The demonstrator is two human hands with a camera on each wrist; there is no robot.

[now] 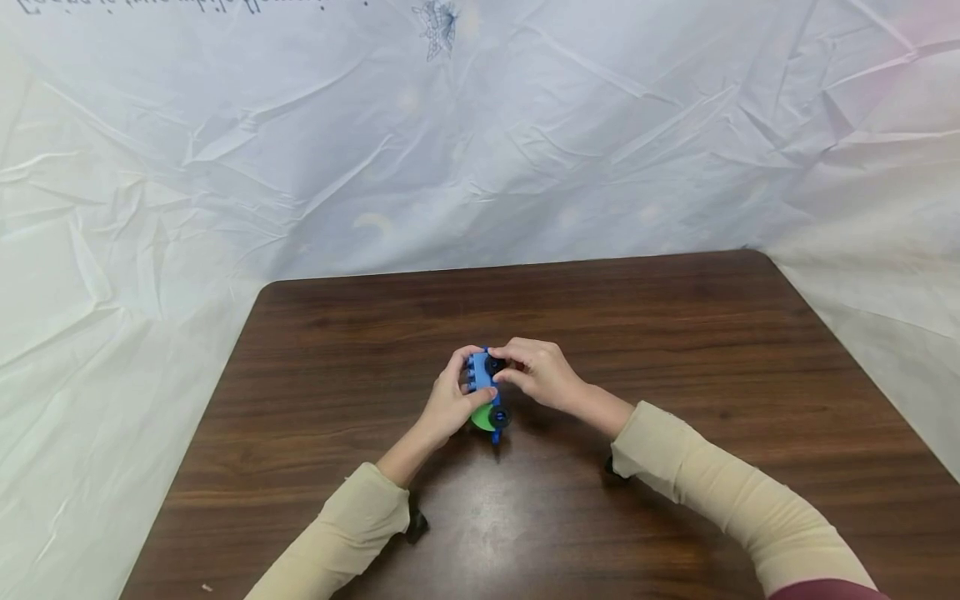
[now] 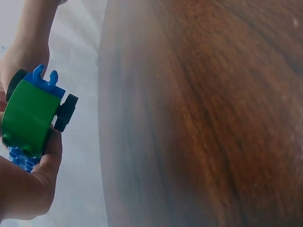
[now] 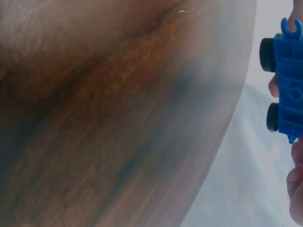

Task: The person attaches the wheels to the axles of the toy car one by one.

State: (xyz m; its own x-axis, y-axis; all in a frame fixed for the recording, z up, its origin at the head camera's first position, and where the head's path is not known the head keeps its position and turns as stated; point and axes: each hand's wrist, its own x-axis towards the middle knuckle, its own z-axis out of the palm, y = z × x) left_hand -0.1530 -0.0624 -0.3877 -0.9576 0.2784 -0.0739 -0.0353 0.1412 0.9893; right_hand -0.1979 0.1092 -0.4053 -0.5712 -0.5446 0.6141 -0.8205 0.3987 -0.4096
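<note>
Both hands hold a toy car of building blocks above the table's middle. The car has a blue wheeled base (image 3: 289,90), a light blue studded brick (image 1: 483,369), a rounded green brick (image 2: 31,113) and black wheels (image 1: 499,417). My left hand (image 1: 450,407) grips it from the left, thumb over the near part of the light blue brick. From the right, thumb and fingers of my right hand (image 1: 543,372) pinch at the far end, around the far wheel (image 1: 492,365). A blue open hook (image 2: 45,81) sticks out beyond the green brick.
The dark brown wooden table (image 1: 337,358) has rounded far corners. A pale, creased sheet (image 1: 480,167) hangs behind it and at both sides. Dark straps (image 1: 416,527) show below the rolled beige sleeves (image 1: 360,512). A tiny pale scrap (image 1: 206,587) lies near the front left.
</note>
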